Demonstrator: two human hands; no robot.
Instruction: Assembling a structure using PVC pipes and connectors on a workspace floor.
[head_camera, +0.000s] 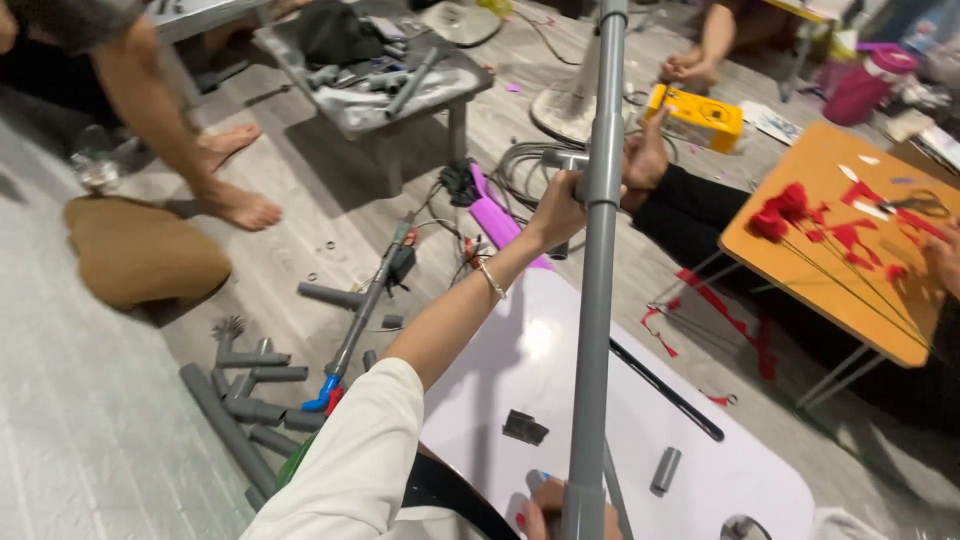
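A long grey plastic pipe (597, 300) stands nearly upright in the middle of the view, built from lengths joined by sleeves. My left hand (558, 208), on a white-sleeved arm with a thin bracelet, grips a grey T-fitting (565, 160) on the pipe's left side. My right hand (550, 512) wraps around the pipe's lower end at the bottom edge. Another person's hand (647, 155), in a black sleeve, rests against the pipe from the right at the same height as my left hand.
A white low table (740, 490) under the pipe carries a short grey tube (665, 470), a black rod (668, 392) and a small black piece (524, 428). Several grey pipe offcuts (250, 400) lie on the floor. An orange table (800, 270) holds red paper flowers (800, 210). A person's bare feet (238, 205) stand at the left.
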